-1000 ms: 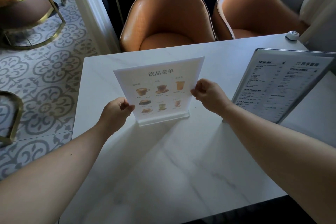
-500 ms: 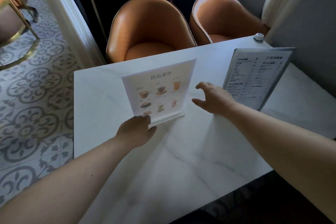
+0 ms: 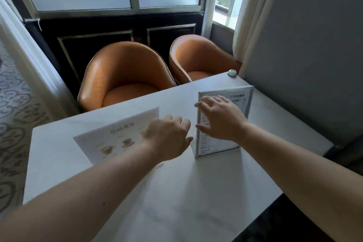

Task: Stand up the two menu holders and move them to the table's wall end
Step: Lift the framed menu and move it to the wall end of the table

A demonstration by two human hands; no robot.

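— Reaching for which? The framed menu holder (image 3: 224,124) stands upright just beyond the right hand (image 3: 220,119), fingers spread, holding nothing.

— Left hand (image 3: 167,139), loosely curled and empty, covers the drinks menu holder (image 3: 115,137).

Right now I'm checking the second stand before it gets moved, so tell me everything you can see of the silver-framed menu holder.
The silver-framed menu holder stands upright on the white marble-look table, towards the wall side, its face angled to the camera. It is a flat rectangular panel with a thin metallic-looking frame and rounded corners, holding a white page of small dark text too fine to read. The right hand, fingers spread, lies over its upper face; whether it grips is unclear. The left hand hovers just beside its left edge.
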